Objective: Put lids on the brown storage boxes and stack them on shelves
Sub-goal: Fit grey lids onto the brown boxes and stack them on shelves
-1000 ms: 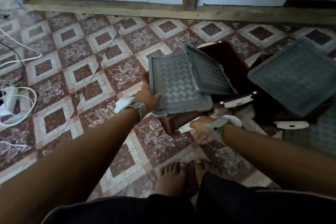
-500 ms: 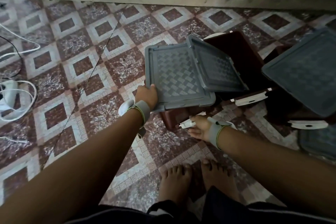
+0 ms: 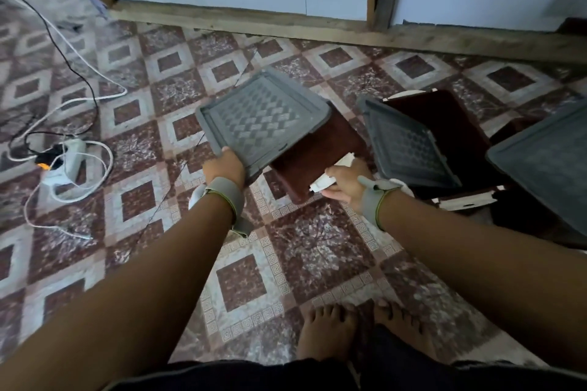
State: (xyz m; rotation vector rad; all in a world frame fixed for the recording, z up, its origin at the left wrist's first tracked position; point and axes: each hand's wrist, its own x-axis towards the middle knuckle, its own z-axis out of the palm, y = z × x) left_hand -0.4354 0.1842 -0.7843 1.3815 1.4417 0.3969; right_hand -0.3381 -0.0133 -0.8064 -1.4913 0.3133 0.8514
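My left hand (image 3: 226, 169) grips the near corner of a grey woven-pattern lid (image 3: 261, 120), which lies askew over a small brown storage box (image 3: 314, 155). My right hand (image 3: 344, 182) holds that box by its white side latch (image 3: 330, 179). To the right stands a second brown box (image 3: 444, 124) with another grey lid (image 3: 403, 146) leaning in it. A third, larger grey lid (image 3: 552, 159) rests on a dark box at the far right edge.
The patterned tile floor (image 3: 317, 251) spreads all around. A white power strip (image 3: 65, 162) with tangled white and black cables lies at the left. A wooden beam (image 3: 286, 19) and white wall panels close the far side. My bare feet (image 3: 330, 330) stand near the bottom.
The small brown box with its grey lid has moved left, away from the second box and the leaning lid. Both hands went with it; the lid is now turned askew.
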